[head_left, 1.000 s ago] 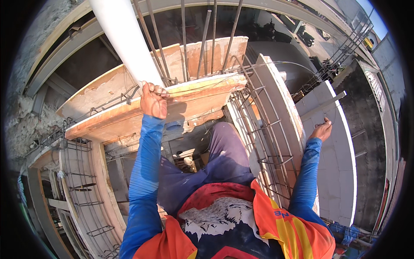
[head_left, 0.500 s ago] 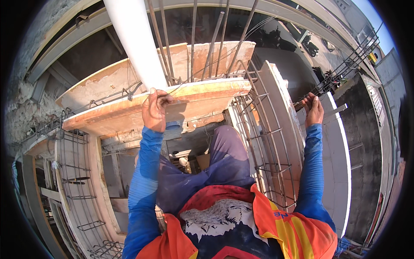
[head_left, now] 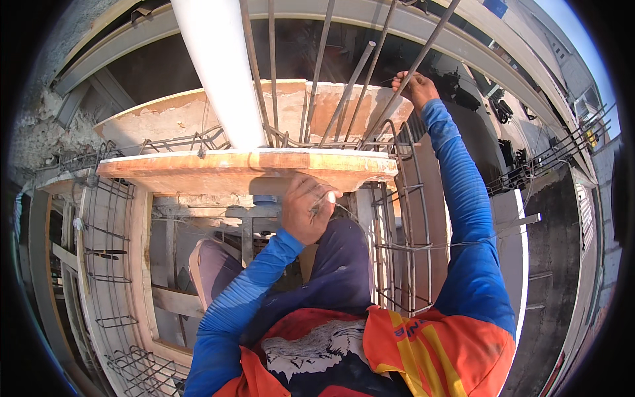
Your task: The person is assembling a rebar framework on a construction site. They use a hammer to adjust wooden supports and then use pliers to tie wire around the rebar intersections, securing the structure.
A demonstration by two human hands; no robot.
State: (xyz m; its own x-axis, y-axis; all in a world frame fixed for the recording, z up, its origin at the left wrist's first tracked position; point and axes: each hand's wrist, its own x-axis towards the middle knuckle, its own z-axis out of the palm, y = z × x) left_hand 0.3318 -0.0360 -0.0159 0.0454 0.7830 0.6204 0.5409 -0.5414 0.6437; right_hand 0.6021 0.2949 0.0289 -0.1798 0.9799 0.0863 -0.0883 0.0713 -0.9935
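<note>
My left hand [head_left: 307, 208] is closed in front of the wooden plank [head_left: 231, 163], its fingers around a thin wire [head_left: 350, 213]. The wire runs out to the right from that hand, and a thin strand crosses my right sleeve. At the upper right my right hand [head_left: 415, 89] is raised beside a slanting steel bar [head_left: 423, 53]. Its fingertips are pinched, with a fine wire end showing at them. Upright steel bars [head_left: 319, 73] and a white pipe [head_left: 215, 73] rise behind the plank.
A rebar cage [head_left: 411, 218] runs down between boards right of my legs; another cage [head_left: 109, 231] lies left, with dark pliers [head_left: 108, 253] on it. Between the boards is a deep opening below my knees. More bars [head_left: 549, 155] project at far right.
My right hand has moved up and left to the slanting bar. My left hand has come off the plank's top edge, down and right. The view has shifted slightly.
</note>
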